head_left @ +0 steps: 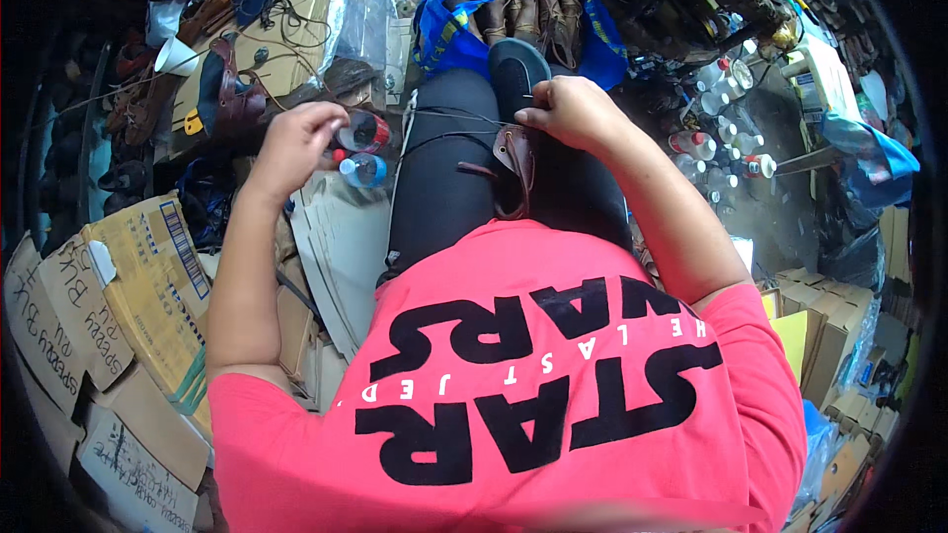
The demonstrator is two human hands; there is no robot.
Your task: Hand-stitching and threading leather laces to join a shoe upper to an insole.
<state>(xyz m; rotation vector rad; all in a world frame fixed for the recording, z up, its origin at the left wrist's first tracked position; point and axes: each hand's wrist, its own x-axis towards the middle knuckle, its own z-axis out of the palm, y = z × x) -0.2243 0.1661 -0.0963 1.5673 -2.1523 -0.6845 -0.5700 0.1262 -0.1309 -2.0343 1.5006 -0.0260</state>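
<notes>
Between my thighs stands a brown leather shoe piece point(514, 153) with small holes along its edge. A thin dark cord point(464, 116) crosses my left thigh and reaches the fingertips of my right hand point(571, 114), which is closed in a pinch on it just above the leather. A short thin tip sticks out by those fingers. Away to the left, my left hand point(304, 143) is raised beside my knee, thumb and fingers pressed together; what they hold, if anything, is too small to make out. Beyond the leather lies a dark sole point(518, 71) with a grey rim.
Ahead, a blue bag point(434, 25) holds several brown leather shoes point(528, 10). Plastic bottles point(363, 171) stand near my left hand, and several more point(716, 138) lie on the floor at right. Cardboard boxes point(148, 266) are stacked at left. A white cup point(177, 57) is at the far left.
</notes>
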